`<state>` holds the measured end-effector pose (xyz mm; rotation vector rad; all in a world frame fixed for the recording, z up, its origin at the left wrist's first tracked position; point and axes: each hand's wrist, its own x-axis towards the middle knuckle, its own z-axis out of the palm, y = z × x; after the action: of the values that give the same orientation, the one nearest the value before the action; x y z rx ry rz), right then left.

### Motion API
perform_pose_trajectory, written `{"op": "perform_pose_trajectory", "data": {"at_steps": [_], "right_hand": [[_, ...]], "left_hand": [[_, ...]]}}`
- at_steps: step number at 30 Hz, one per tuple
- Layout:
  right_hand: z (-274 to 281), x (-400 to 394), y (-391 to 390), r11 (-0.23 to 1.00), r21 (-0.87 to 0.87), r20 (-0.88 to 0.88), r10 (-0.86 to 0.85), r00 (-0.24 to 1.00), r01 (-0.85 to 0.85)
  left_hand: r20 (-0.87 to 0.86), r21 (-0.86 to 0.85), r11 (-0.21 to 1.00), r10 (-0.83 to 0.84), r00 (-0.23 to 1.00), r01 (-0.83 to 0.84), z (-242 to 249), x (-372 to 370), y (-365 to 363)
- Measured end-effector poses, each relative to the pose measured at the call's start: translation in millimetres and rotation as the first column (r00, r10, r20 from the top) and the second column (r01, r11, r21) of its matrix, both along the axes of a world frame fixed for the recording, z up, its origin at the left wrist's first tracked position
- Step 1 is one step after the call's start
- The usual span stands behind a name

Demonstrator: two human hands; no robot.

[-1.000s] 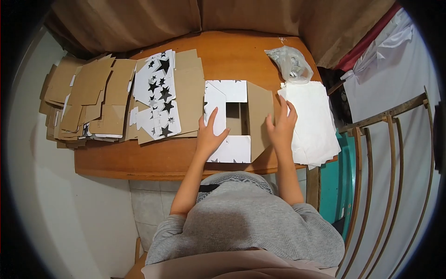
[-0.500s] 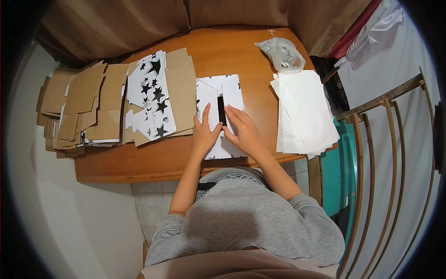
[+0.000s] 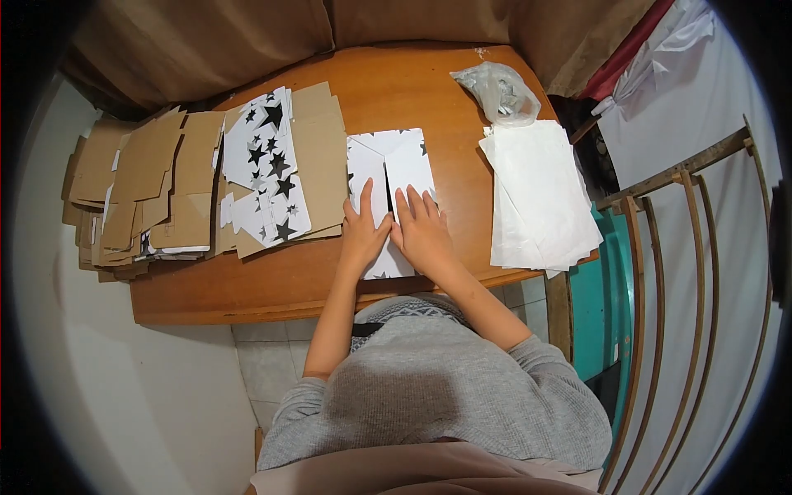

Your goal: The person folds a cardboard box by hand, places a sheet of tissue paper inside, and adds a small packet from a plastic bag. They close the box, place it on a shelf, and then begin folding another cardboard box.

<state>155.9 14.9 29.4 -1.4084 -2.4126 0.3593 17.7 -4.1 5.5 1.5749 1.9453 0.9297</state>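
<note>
A white folded sheet with dark stars along its edges lies on the table in front of me. Two flaps of it meet near the middle, with a narrow dark gap between them. My left hand rests on the left flap, fingers stretched out and thumb at the gap. Flat on the right flap lies my right hand, its fingers spread and its thumb touching or almost touching my left one. What lies under the flaps is hidden, apart from the dark strip.
Piled brown cardboard pieces stand at the left, with star-patterned white cutouts beside them. On the right are stacked white sheets and a clear plastic bag. The wooden table has its near edge by my body.
The right flap has come down and inward, so the dark gap has narrowed. My right hand has flattened onto it and moved slightly left. My left hand stays nearly in place.
</note>
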Motion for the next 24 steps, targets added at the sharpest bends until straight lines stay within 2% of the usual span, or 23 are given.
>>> {"op": "perform_pose_trajectory", "data": {"at_steps": [6,9,11,15,18,24], "right_hand": [[1.4,-2.3,-3.3,0.999,-0.036,0.077,0.001,0.997,0.001],[-3.8,-7.3,-6.6,1.0,0.012,0.152,-0.022,0.988,0.02],[0.5,-9.8,-6.7,0.995,-0.084,0.216,-0.026,0.976,0.045],[1.4,-10.0,-4.0,0.995,-0.09,0.258,-0.027,0.966,0.052],[3.2,-5.2,3.7,0.988,-0.154,0.25,0.017,0.968,0.022],[12.9,0.5,12.2,0.978,-0.201,0.364,0.131,0.922,-0.06]], "left_hand": [[0.032,-0.044,0.999,-0.006,0.999,0.007,6.5,0.7,0.5],[0.058,-0.041,0.999,0.002,0.998,0.001,7.8,1.2,-1.6],[0.034,-0.006,1.0,0.0,0.999,0.0,2.8,0.8,-0.6],[0.049,-0.003,1.0,-0.003,0.999,0.003,0.5,-0.7,-0.7],[0.042,-0.031,0.999,0.014,0.999,-0.012,3.5,0.5,0.0],[0.034,-0.007,0.999,0.047,0.998,-0.047,2.8,3.0,-2.4]]}}
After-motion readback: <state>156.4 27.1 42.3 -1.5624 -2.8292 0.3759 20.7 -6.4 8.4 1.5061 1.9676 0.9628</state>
